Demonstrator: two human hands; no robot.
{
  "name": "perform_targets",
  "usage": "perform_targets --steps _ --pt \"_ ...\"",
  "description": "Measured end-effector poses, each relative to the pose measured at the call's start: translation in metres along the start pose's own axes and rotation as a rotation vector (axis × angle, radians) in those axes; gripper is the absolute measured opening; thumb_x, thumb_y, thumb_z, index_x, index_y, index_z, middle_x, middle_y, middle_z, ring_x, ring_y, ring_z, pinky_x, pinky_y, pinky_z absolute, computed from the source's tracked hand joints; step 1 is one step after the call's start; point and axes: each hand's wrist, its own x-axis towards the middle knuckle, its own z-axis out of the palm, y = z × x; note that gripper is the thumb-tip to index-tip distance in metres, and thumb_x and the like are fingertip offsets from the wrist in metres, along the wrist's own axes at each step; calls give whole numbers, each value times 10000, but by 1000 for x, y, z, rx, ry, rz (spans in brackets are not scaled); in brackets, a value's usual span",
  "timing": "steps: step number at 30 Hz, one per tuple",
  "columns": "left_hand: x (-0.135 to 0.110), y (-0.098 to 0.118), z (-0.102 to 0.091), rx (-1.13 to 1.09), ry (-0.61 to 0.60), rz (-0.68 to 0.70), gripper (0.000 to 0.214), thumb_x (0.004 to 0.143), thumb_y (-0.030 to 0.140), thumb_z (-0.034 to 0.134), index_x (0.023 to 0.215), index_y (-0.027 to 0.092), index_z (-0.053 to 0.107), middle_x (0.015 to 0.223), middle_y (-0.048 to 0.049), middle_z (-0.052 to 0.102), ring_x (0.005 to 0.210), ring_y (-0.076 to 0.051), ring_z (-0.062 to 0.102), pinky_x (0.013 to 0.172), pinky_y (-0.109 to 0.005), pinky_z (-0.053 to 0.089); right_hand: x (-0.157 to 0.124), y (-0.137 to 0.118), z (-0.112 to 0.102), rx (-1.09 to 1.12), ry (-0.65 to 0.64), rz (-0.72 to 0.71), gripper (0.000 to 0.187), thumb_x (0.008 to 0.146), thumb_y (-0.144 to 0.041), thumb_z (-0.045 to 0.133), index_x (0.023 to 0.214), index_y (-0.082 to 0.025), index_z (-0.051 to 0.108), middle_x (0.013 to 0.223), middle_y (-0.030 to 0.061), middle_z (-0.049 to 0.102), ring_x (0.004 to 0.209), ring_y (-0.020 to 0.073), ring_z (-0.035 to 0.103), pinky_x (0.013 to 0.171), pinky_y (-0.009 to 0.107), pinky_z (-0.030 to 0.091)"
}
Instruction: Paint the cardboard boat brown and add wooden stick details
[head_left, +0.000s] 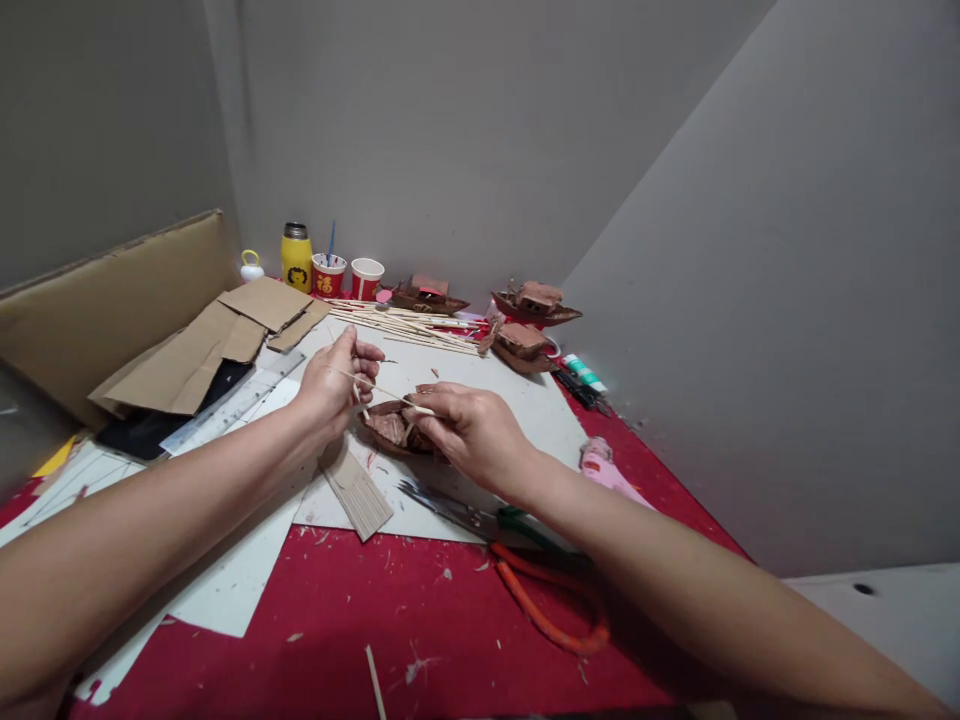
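Between thumb and fingers, my right hand pinches one end of a thin wooden stick. The stick slants up and left, passing in front of my left hand. My left hand's fingers are curled; a pale sliver shows below them, and I cannot make out what they grip. Beneath both hands sits a small brown model boat, its right end hidden by my right hand. A strip of corrugated cardboard lies beside the boat, under my left wrist.
Several thin sticks lie behind, near three finished-looking model boats. Scissors with orange-green handles lie beneath my right forearm, beside a pink glue gun. Cardboard pieces and a clear ruler are left; paper cups and a yellow bottle stand behind.
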Motion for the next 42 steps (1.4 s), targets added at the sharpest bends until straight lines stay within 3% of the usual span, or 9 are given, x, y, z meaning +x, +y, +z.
perform_targets --steps 5,8,11,16,20,25,29,34,42 --pt "-15 1 8 83 -65 -17 500 992 416 418 632 123 604 495 5 547 368 -76 464 407 -194 347 0 0 0 24 2 -9 186 920 -153 558 872 -150 737 824 85 710 788 178 652 722 268 468" --pt "-19 6 8 265 -114 84 527 990 439 419 638 119 647 532 -25 607 439 -91 522 436 -195 345 -1 0 -1 38 -4 -18 201 932 -160 542 883 -164 737 810 69 707 773 165 643 710 261 464" --pt "-18 11 6 432 -147 162 567 998 447 387 623 121 661 512 -32 615 414 -77 480 423 -196 286 -1 0 -2 49 -1 -18 207 942 -172 534 885 -171 734 839 71 714 790 165 642 718 265 462" --pt "-13 7 5 475 -243 27 567 993 454 374 588 145 622 406 -20 543 299 -74 368 372 -207 216 -1 0 -1 42 -3 -18 190 932 -171 558 898 -200 742 837 59 715 794 166 639 713 266 454" --pt "-17 5 7 505 -353 -35 424 931 358 524 561 162 592 396 -13 535 281 -76 363 343 -192 218 -2 -1 -2 33 -7 -19 187 922 -160 574 931 -216 751 831 56 716 794 172 641 708 271 455" --pt "-21 23 2 548 -502 -128 80 762 175 681 719 165 613 501 -20 623 383 -122 547 394 -197 408 -2 -2 -3 21 -15 -15 193 923 -139 561 901 -198 743 858 63 726 812 171 648 718 269 460" --pt "-17 40 -8 546 -621 -164 189 711 178 719 859 171 601 693 -86 732 513 -157 662 514 -254 530 -1 -2 -5 8 -15 -17 178 927 -145 564 873 -179 730 877 71 727 834 168 650 735 261 454" --pt "-11 47 -13 633 -614 -101 179 735 247 731 799 186 576 664 -86 729 505 -167 671 494 -248 530 0 -1 -5 -16 -21 -21 189 922 -136 565 817 -154 722 804 73 700 803 172 626 712 262 423" --pt "-10 39 -11 753 -580 -50 318 780 414 707 622 150 629 595 -92 696 457 -138 611 419 -197 452 -1 -2 -5 -18 -12 -10 174 916 -139 571 831 -165 720 821 64 707 783 166 624 690 256 410"
